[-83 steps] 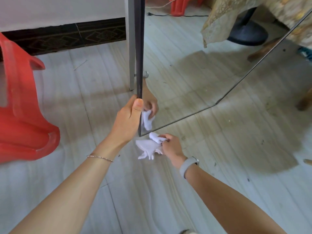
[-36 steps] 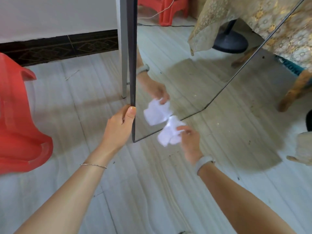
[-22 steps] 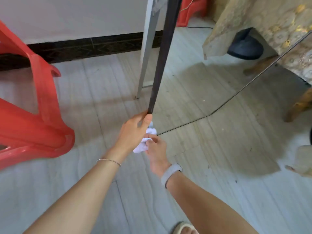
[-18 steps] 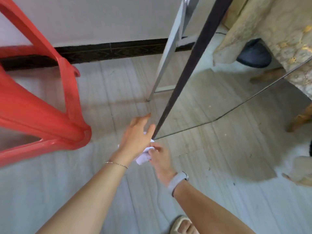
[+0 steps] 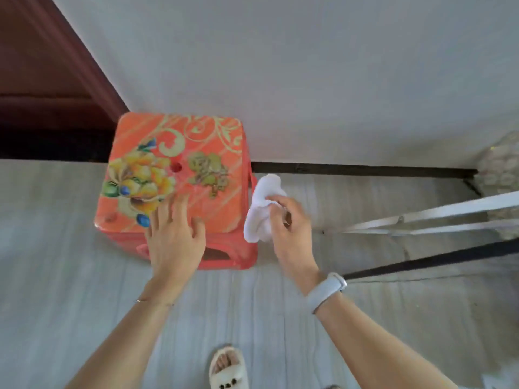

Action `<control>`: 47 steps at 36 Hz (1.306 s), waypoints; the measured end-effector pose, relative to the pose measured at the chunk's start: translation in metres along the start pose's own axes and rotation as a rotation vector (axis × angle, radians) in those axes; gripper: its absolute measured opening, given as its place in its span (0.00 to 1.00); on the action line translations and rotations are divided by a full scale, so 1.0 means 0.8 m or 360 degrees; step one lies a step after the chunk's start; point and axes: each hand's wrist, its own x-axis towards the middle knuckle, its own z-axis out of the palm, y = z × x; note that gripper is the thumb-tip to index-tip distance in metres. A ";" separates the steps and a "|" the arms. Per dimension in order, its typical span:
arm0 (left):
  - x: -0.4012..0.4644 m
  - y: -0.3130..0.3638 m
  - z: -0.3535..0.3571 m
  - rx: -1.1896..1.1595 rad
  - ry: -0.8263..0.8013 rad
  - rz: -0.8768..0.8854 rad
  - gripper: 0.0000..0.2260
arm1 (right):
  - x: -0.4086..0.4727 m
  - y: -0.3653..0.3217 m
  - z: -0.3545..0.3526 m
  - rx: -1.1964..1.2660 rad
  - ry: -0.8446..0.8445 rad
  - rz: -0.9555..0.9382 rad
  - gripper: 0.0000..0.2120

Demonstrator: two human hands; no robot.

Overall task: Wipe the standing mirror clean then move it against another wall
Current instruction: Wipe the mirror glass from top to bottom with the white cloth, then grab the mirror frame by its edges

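Note:
The standing mirror (image 5: 438, 261) shows only as its dark frame edge and white rear stand legs (image 5: 427, 213) at the right of the view; its glass is out of sight. My right hand (image 5: 286, 220) holds a crumpled white cloth (image 5: 259, 209) in the air just right of a red plastic stool (image 5: 179, 186). My left hand (image 5: 175, 237) hovers with fingers spread and straight over the stool's front edge, holding nothing. Neither hand touches the mirror.
The red stool with a flower print stands against the white wall (image 5: 309, 80). A dark brown door (image 5: 42, 80) is at the left. A patterned tablecloth (image 5: 500, 169) hangs at the far right. My sandalled foot (image 5: 227, 369) is on the pale plank floor.
My left hand has let go of the mirror's edge and moved over the stool. The view has swung left onto the stool. The cloth stays in my right hand.

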 end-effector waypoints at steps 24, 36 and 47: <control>0.122 -0.020 -0.103 0.0186 -0.1055 -0.0427 0.22 | 0.090 -0.131 0.074 -0.1098 -0.1119 0.0042 0.19; 0.131 0.191 -0.240 -0.0703 -0.0475 -0.0225 0.16 | 0.080 -0.312 -0.115 -0.0938 -0.0128 0.0053 0.14; 0.171 0.413 -0.240 -0.0744 -0.1104 0.0809 0.20 | -0.011 -0.436 -0.270 -0.1042 0.1294 -0.0184 0.14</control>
